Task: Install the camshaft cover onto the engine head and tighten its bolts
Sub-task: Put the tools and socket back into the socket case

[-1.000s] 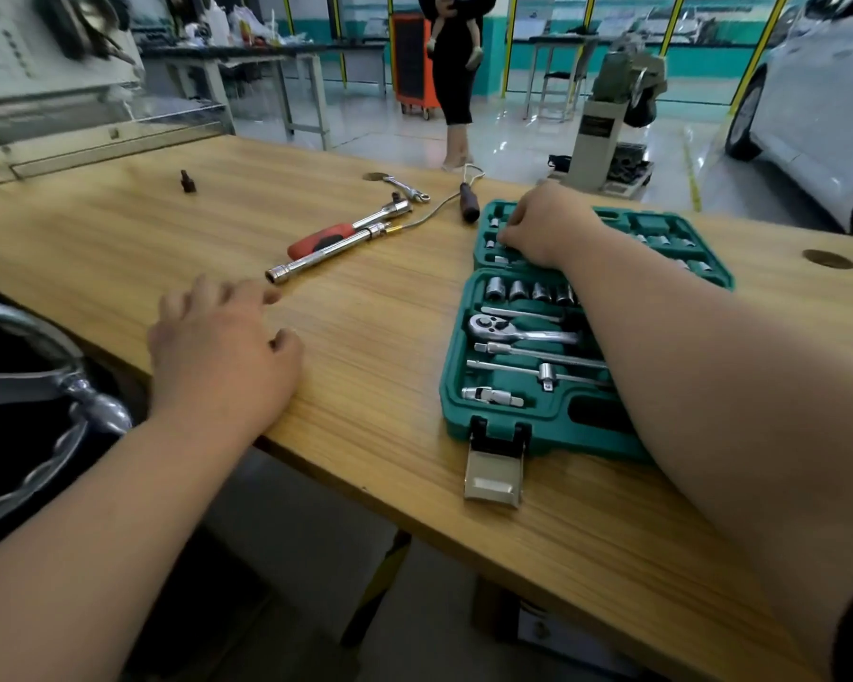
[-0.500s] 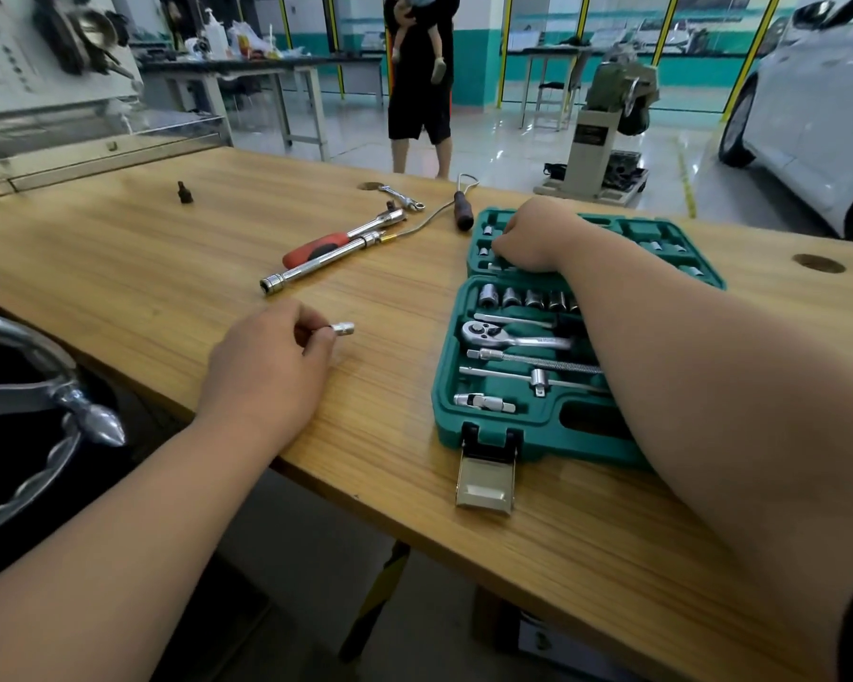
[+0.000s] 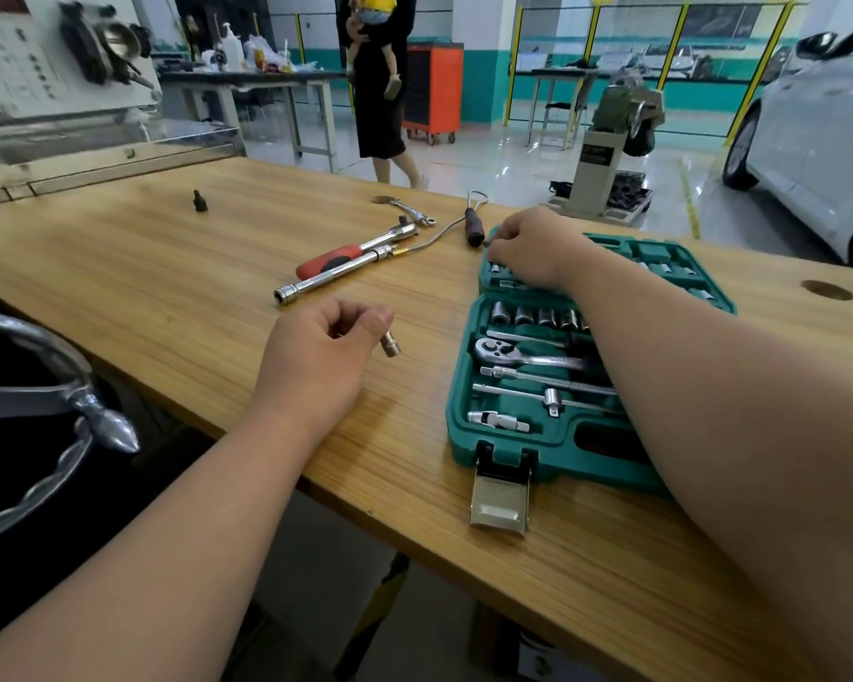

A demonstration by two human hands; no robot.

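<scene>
The job was at the tool-picking stage, by my reading. Neither the camshaft cover nor the engine head could be made out anywhere in view, so nothing showed the cover seated or any of its bolts run down. All of that looked to be left.

The left hand (image 3: 316,351) hovered over the near part of the pale wooden workbench (image 3: 168,268), thumb and curled fingers pinching a small chrome socket (image 3: 391,344) that stuck out to the right, angled down toward the wood. The socket was short, bright and cylindrical, with a knurled-looking band.

The right hand (image 3: 533,248) reached into the far left corner of the open green plastic socket case (image 3: 464,435), fingers curled down among the small pieces there. Whether they had closed on one could not be told, as the knuckles hid the tips.

In the near half of the case lay a row of chrome sockets (image 3: 538,317), a chrome ratchet handle (image 3: 523,354) and extension bars, with the metal latch (image 3: 501,499) hanging open at the near edge.

Left of the case, further away, lay a red-handled ratchet wrench (image 3: 336,258) just beside a long chrome bar with a socket end (image 3: 326,280). Beyond them were a small spanner (image 3: 414,211) and a dark-handled wire-loop tool (image 3: 474,228). A small black bit (image 3: 198,201) stood alone, well apart on the far left.
</scene>
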